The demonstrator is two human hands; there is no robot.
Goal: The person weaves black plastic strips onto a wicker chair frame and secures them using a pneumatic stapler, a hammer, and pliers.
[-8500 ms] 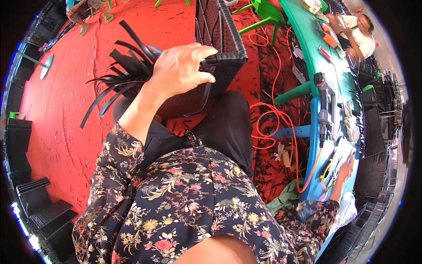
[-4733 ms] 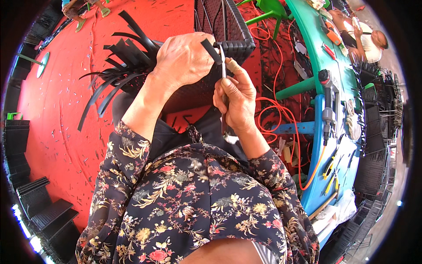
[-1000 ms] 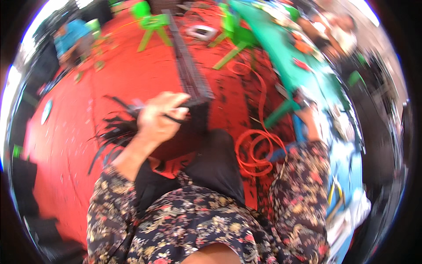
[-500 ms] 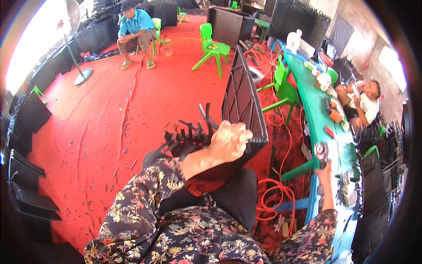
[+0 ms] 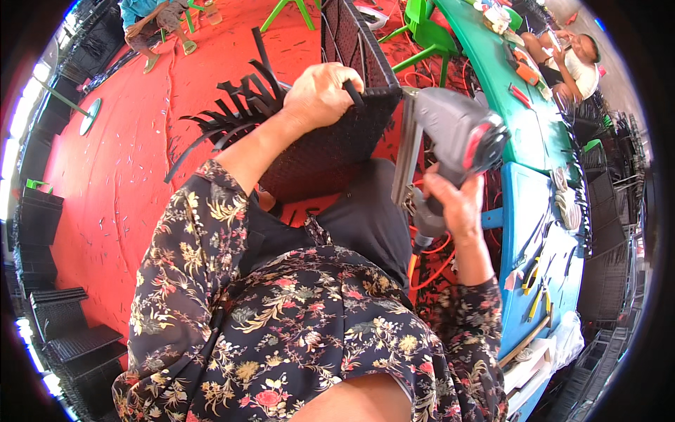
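My left hand [image 5: 320,95] is closed on a flat black strip [image 5: 354,93] at the top edge of a dark woven rattan piece [image 5: 302,165]. That piece stands upright against my knees, and a bunch of loose black strip ends [image 5: 242,109] fans out to its left. My right hand [image 5: 457,204] grips the handle of a grey air staple gun [image 5: 450,123], slightly blurred. The gun is raised just right of the piece's corner, its long metal magazine beside the rim. Whether its nose touches the rim I cannot tell.
An orange-red air hose [image 5: 439,271] trails below the gun. At right, a green table [image 5: 485,84] and blue table [image 5: 517,211] carry yellow-handled pliers [image 5: 532,274] and gloves [image 5: 566,197]. A green chair [image 5: 425,35] stands ahead. Two people sit nearby, and scraps litter the red floor [image 5: 112,218].
My right hand has come from the table to the woven piece, now holding the staple gun. My left hand has shifted left along the rim and grips a strip. The view has tilted down.
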